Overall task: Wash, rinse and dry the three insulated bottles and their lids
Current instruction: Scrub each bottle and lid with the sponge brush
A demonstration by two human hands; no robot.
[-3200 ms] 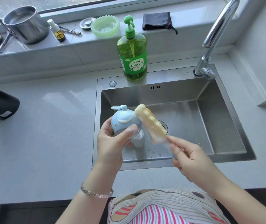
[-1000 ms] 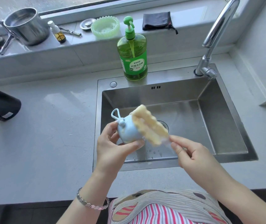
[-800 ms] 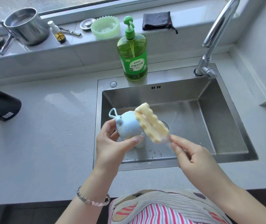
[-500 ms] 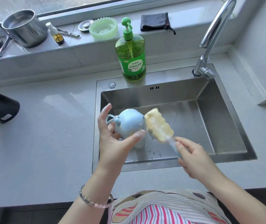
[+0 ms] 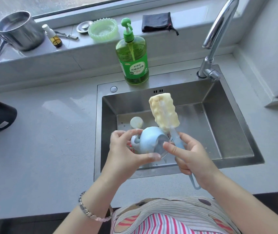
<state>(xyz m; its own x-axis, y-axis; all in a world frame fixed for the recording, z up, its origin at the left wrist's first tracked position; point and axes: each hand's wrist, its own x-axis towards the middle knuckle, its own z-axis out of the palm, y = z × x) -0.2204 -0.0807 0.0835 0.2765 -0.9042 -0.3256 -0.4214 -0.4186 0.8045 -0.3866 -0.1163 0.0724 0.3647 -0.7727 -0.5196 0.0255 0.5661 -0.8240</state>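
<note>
Above the sink (image 5: 227,129), left hand (image 5: 126,154) grips blue lid (image 5: 150,141); right hand (image 5: 192,157) grips sponge brush (image 5: 164,112), foam head pointing far.

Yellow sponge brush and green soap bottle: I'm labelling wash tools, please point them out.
Yellow sponge bottle brush (image 5: 164,112), head view, middle of the sponge head.
Green plastic pump soap bottle (image 5: 133,53), head view, body above the label.

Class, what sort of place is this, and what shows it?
Most likely a home kitchen: a steel sink with a tap, a pump bottle of dish soap, and a metal pot on the windowsill.
</note>
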